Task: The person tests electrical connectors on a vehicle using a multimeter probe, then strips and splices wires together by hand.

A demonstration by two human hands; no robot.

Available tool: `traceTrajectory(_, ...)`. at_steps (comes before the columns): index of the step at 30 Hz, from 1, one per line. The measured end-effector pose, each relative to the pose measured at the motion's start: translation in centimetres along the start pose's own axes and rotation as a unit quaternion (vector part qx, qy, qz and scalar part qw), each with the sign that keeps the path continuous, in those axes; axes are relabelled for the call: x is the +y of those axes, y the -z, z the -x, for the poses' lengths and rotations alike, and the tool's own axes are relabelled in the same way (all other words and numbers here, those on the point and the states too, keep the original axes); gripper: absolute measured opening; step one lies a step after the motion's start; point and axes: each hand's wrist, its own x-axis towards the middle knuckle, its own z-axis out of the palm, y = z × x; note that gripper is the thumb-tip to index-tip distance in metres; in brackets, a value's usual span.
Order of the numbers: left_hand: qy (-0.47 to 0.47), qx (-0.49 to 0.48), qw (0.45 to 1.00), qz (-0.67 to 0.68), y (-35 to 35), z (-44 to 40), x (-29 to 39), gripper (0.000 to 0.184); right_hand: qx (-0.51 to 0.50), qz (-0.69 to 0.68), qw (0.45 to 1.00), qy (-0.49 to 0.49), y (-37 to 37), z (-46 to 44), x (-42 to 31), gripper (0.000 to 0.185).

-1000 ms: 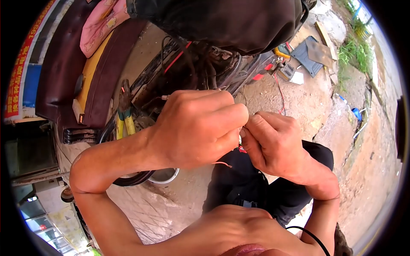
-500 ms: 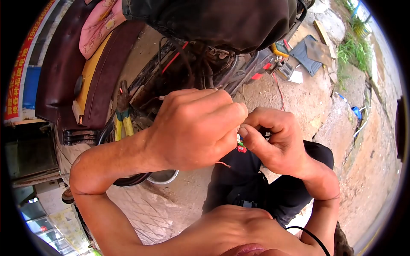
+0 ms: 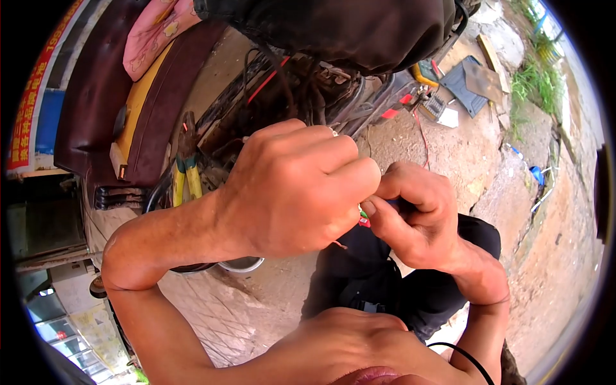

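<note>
My left hand (image 3: 301, 189) is closed in a fist, back upward, and its fingertips are hidden. A thin reddish wire end (image 3: 339, 244) sticks out below it. Against its knuckles my right hand (image 3: 417, 215) is closed in a pinch, thumb and forefinger pressed together. Small coloured wires (image 3: 364, 216), green and white with a red bit, show between the two hands at the right thumb tip. Their joined ends are covered by my fingers. Both hands are held above my lap, in front of an opened vehicle body (image 3: 308, 96) with cables inside.
Pliers with yellow handles (image 3: 186, 173) stand at the left by a maroon seat (image 3: 90, 96). A black seat or cover (image 3: 346, 29) overhangs the top. At right lie a yellow multimeter (image 3: 425, 73), a grey tray (image 3: 468, 90) and a red wire (image 3: 423, 138). A round bowl (image 3: 242, 264) is below.
Both hands have shifted slightly to the right together, still pressed close. The view has tilted a little, and less of the coloured wires shows now.
</note>
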Motion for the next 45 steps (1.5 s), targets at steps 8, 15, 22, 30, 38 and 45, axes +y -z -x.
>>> traceTrajectory(8, 0.052, -0.017, 0.994, -0.092, 1.7, 0.2, -0.2, 0.019, -0.013, 0.068, 0.994, 0.079, 0.9, 0.6, -0.7, 0.007)
traceTrajectory(15, 0.046, 0.003, 0.999, -0.001, 2.1, -0.4, -0.1, 0.014, 0.036, -0.003, 0.999, 0.031, 2.2, 1.3, -0.5, 0.006)
traceTrajectory(22, 0.088, -0.027, 0.988, 0.126, 0.9, -0.7, 0.9, 0.02, 0.052, 0.032, 0.998, 0.023, 1.8, 1.8, 0.1, 0.007)
traceTrajectory(30, 0.069, -0.066, 0.99, 0.099, -0.9, 0.1, 1.8, 0.022, 0.044, 0.092, 0.993, 0.057, 0.8, 2.3, -0.5, 0.012)
traceTrajectory(38, -0.012, -0.055, 0.998, -0.007, -0.9, -0.1, 1.7, 0.024, 0.026, 0.073, 0.995, 0.056, 0.7, 2.0, -0.4, 0.013)
traceTrajectory(45, -0.042, 0.005, 0.996, -0.077, -1.1, -0.5, 1.9, 0.022, 0.003, 0.061, 0.996, 0.072, 0.8, 1.4, -0.3, 0.012)
